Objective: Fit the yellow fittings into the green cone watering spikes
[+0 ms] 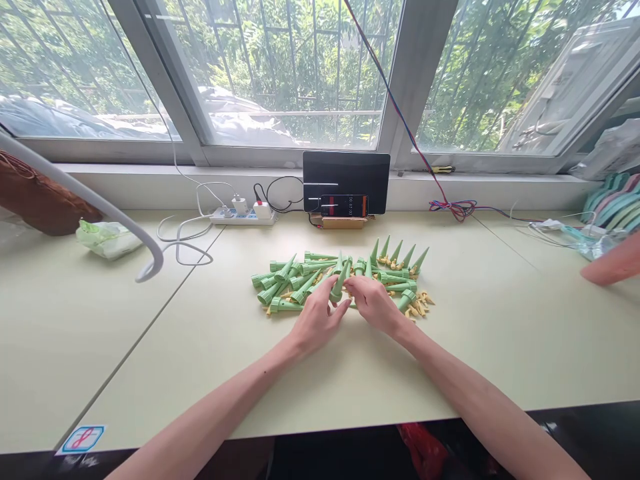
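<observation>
A pile of green plastic cone spikes [295, 280] lies on the pale green table [250, 373], with several spikes standing upright at its far right [400, 257] and small yellow pieces [421, 303] scattered beside them. My left hand [317, 320] pinches one green spike [340, 283] near its wide end, tip pointing up and away. My right hand [373, 303] is closed just to the right of it, fingertips touching that spike's base; what it grips, if anything, is hidden.
A black tablet [346, 180] and a phone on a stand [344, 207] stand against the window ledge. A power strip with cables [243, 213] lies to the left, a white curved tube [150, 267] and a plastic bag [107, 239] further left. Another person's hand [613, 263] enters at right.
</observation>
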{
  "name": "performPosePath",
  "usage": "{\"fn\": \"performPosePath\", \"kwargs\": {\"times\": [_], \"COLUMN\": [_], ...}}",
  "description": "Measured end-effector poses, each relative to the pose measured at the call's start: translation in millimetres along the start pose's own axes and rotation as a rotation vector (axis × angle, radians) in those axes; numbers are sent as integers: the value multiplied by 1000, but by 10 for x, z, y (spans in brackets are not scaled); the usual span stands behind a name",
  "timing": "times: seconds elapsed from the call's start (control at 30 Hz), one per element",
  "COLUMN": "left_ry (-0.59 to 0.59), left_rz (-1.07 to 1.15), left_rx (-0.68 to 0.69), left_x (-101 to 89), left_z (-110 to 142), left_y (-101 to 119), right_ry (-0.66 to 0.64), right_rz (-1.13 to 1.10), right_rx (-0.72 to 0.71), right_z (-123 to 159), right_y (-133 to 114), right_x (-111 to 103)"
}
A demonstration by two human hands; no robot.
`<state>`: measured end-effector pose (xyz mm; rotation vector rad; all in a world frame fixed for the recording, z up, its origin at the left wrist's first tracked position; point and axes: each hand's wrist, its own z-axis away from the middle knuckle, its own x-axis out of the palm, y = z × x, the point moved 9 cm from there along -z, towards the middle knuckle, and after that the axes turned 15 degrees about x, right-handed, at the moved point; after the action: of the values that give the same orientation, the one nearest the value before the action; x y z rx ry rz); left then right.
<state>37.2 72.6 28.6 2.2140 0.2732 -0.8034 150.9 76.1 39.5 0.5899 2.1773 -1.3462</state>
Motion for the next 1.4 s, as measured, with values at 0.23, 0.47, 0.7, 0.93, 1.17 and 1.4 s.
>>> {"fn": "performPosePath", "kwargs": {"times": [0.23,0.47,0.7,0.93,1.17,1.4], "left_ry": [0,22,35,9,13,28], "left_rz": [-20,-23,-24,29,50,38], "left_rx": [-2,-2,-28,-74,-45,-23], "left_x": [9,-42,-70,-43,-43,-52], "left_z": [10,-11,-15,-14,-28,-32], "left_y": [-11,27,21,-8,22,42], "right_ry": [5,13,-14,-4,-8,-6], "right_rz": [-37,-82,-90,-93,-74,-53], "right_rx": [25,43,26,7,7,9], "right_z": [1,5,21,13,15,24], "right_y": [9,-61,-52,-57,-38,-27], "right_x": [-5,-60,-32,-41,-20,-7]}}
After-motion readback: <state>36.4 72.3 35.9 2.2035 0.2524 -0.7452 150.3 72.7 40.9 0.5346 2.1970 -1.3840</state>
